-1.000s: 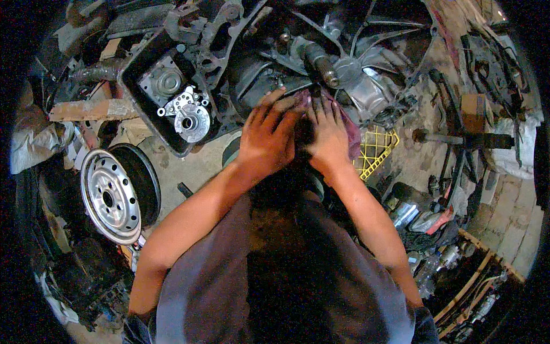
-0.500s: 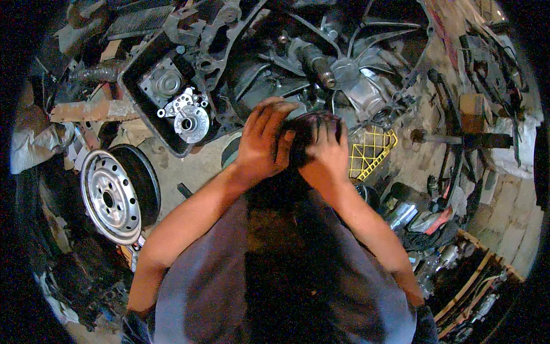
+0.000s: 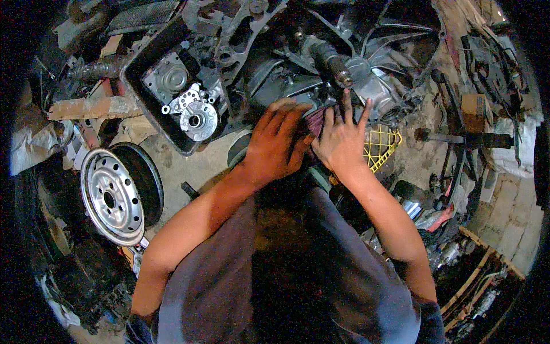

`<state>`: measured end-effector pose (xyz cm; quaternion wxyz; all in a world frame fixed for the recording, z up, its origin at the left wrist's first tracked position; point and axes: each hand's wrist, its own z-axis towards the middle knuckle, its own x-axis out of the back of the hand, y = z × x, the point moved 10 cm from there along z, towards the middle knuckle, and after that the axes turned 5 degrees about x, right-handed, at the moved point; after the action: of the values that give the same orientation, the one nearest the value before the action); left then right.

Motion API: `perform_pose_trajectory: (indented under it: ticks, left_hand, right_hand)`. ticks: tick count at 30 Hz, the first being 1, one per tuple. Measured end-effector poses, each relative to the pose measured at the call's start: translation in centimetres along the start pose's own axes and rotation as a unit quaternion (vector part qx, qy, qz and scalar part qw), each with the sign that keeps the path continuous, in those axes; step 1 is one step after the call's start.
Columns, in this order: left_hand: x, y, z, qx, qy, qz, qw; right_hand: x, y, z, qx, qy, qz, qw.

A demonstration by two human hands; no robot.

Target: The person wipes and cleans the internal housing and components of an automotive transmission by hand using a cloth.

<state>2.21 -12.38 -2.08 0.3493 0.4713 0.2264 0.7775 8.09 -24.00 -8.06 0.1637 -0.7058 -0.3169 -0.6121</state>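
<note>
In front of my knees my two hands are side by side at the near edge of a large metal gearbox housing [image 3: 366, 69]. My left hand [image 3: 275, 137] is curled, its thumb towards the right; what lies inside the curl is hidden. A dark maroon cloth-like piece [image 3: 314, 121] shows between the hands, close to the left thumb. My right hand [image 3: 345, 143] lies palm down with its fingers stretched and spread, reaching over the housing's edge. Just beyond its fingertips, a splined shaft [image 3: 329, 63] sticks out of the housing.
A black pan [image 3: 134, 103] on the left holds a silver pump-like part [image 3: 197, 117] and a grey metal part [image 3: 169, 77]. Left of my knees stands a steel wheel rim [image 3: 112, 195]. A yellow plastic grid [image 3: 382, 146] and metal parts crowd the right side.
My right hand has moved right and its fingers have spread. My left hand has shifted slightly right and stays curled. More of the maroon piece shows between them.
</note>
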Motion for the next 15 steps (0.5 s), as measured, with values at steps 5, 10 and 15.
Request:
perform_pose_trajectory:
  ticks: [5,10,15]
  left_hand:
    - [-1.4,-1.0,-0.5,0.033,-0.056,0.061,0.996]
    - [-3.4,-1.0,-1.2,0.019,-0.115,0.17,0.979]
    - [-5.4,-0.6,-2.3,-0.011,-0.237,0.173,0.956]
  right_hand:
    - [-0.8,-0.6,-1.2,0.045,0.044,0.071,0.995]
    - [0.7,-3.0,-4.2,0.071,-0.01,0.129,0.989]
    - [-0.6,-1.1,-6.4,0.014,-0.005,0.162,0.987]
